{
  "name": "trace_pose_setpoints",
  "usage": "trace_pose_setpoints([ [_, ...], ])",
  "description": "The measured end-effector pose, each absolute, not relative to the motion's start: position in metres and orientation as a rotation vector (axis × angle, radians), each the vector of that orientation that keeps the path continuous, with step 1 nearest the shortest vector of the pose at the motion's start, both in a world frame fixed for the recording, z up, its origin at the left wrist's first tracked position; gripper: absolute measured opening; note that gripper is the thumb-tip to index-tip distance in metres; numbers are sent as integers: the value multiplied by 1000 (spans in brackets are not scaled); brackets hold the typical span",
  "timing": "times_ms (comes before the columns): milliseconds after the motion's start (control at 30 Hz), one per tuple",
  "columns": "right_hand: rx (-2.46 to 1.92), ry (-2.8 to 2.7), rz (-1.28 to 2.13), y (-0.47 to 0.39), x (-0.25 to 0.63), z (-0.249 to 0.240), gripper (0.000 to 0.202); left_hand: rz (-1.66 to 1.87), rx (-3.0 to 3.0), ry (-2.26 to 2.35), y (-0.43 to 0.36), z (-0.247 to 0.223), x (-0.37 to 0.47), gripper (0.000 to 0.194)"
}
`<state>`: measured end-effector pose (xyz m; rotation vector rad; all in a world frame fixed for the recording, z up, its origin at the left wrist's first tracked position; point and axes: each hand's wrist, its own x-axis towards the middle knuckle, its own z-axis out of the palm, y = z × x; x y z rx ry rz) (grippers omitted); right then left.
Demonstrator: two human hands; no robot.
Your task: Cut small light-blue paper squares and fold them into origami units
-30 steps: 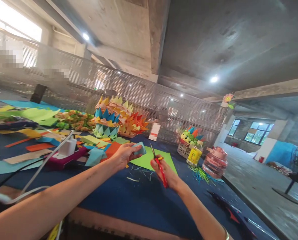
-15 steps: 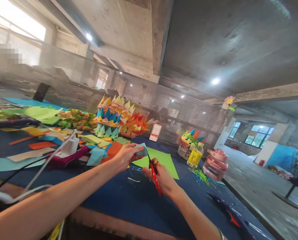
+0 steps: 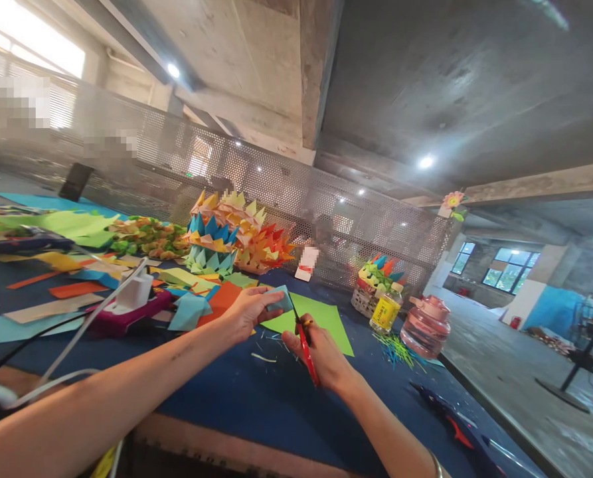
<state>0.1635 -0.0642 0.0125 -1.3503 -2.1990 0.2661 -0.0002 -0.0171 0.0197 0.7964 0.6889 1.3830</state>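
My left hand (image 3: pixel 249 312) pinches a small light blue paper piece (image 3: pixel 279 299) near the middle of the view. My right hand (image 3: pixel 321 348) is closed round the handles of red scissors (image 3: pixel 307 355), whose dark blades point up beside the right edge of the blue piece. Whether the blades touch the paper is too small to tell. Under and behind both hands lies a light green sheet (image 3: pixel 329 323) on the dark blue table (image 3: pixel 276 411). Thin paper scraps (image 3: pixel 265 358) are scattered just below the hands.
Folded paper crowns (image 3: pixel 211 242) stand behind my hands. Coloured strips and a magenta power strip (image 3: pixel 127 317) with cables lie left. To the right are a yellow-labelled bottle (image 3: pixel 386 311), a pink bottle (image 3: pixel 425 326), green and blue slivers (image 3: pixel 400 352) and a glue gun (image 3: pixel 450 421).
The whole view has shifted slightly, so the surroundings sit a little further left. Both hands keep nearly the same pose, and the blue piece has tilted slightly.
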Motion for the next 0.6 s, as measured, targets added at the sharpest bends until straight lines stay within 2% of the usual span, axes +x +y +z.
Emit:
trace_pose_setpoints([
  [600, -1385, -2213, 256, -65, 164, 13, 33, 1390, 787, 695, -14, 18, -1, 19],
])
